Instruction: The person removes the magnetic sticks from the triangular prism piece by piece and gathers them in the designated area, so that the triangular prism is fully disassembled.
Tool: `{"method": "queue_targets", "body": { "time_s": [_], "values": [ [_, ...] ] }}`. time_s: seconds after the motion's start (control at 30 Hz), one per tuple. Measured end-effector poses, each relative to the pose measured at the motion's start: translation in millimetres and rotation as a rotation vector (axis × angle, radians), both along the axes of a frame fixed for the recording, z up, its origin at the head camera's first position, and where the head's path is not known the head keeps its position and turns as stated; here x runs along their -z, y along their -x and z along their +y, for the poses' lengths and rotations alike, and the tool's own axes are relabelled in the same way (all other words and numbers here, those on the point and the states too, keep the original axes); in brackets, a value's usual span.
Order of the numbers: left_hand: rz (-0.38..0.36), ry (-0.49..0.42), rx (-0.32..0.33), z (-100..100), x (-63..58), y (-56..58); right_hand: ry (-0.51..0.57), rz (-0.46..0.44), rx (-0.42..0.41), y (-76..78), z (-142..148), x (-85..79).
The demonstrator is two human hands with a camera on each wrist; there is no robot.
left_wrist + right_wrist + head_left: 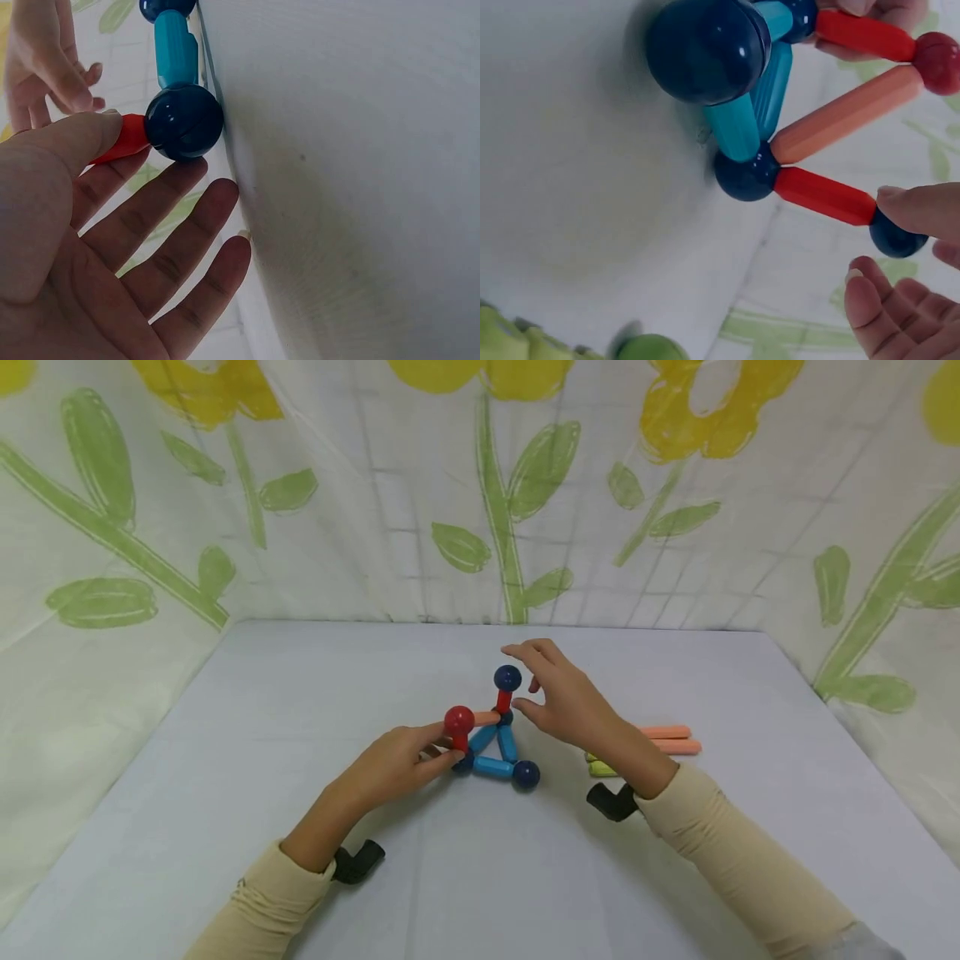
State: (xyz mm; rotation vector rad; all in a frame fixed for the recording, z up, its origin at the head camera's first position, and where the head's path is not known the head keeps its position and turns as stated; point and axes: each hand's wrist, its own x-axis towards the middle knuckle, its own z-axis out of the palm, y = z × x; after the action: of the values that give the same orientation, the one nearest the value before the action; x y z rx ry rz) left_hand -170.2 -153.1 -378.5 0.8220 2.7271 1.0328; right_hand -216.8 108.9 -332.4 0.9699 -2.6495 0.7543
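Flowery cloth (337,568) hangs behind your table (187,735), with the stick toy (493,767) in its middle. Your left hand (393,764) pinches one red stick (133,139). Your empty right hand (570,700) spreads loosely by the top blue ball (507,678)

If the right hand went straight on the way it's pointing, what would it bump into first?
Probably the dark blue ball on the end of the red rod nearest the right hand; the thumb may already touch it, though depth is unclear.
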Motion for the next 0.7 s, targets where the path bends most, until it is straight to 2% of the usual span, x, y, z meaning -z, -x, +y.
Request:
{"method": "queue_targets", "body": {
  "time_s": [0.2, 0.33, 0.47, 0.63, 0.7],
  "values": [
    [0.003, -0.005, 0.007, -0.6, 0.7, -0.5, -0.034, 0.059, -0.040, 9.4, -14.9, -0.4],
    [0.003, -0.007, 0.003, -0.7, 1.4, -0.5, 0.020, -0.029, -0.042, 11.2, -18.4, 0.6],
    [-0.002, -0.005, -0.006, -0.5, 1.6, -0.7, 0.157, -0.262, -0.034, 14.7, -17.1, 2.2],
    [-0.006, 0.011, -0.021, 0.6, 0.7, -0.7, 0.444, -0.636, 0.007, 22.9, -10.6, 4.5],
    [-0.003, 0.016, -0.024, 0.8, 0.5, -0.5, 0.548, -0.735, 0.045, 24.8, -7.9, 3.9]
  ]
}}
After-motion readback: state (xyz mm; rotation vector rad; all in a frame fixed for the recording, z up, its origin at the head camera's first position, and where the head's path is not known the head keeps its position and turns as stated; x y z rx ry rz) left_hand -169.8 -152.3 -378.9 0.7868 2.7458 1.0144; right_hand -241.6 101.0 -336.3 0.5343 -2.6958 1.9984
